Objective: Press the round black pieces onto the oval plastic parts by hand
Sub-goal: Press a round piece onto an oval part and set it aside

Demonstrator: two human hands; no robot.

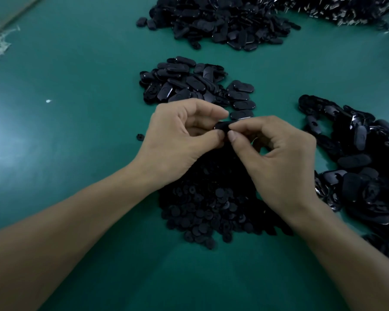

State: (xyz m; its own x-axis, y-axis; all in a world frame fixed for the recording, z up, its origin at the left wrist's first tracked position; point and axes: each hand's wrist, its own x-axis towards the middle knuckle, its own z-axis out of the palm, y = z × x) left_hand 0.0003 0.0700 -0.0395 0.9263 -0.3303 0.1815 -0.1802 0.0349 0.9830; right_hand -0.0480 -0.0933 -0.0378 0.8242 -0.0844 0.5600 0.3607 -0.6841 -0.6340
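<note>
Both hands meet over the middle of the green table. My left hand [184, 133] and my right hand [276, 153] pinch one black oval plastic part [222, 126] between thumbs and forefingers; most of it is hidden by the fingertips. Whether a round piece sits on it cannot be seen. Under my wrists lies a heap of round black pieces [209, 207]. Just beyond my hands is a small pile of oval parts [189, 84].
A larger heap of oval parts [357, 158] spreads along the right edge. Another big heap [222, 21] lies at the far side, with more dark parts at the top right [350, 10]. A single round piece [140, 137] sits left of my left hand.
</note>
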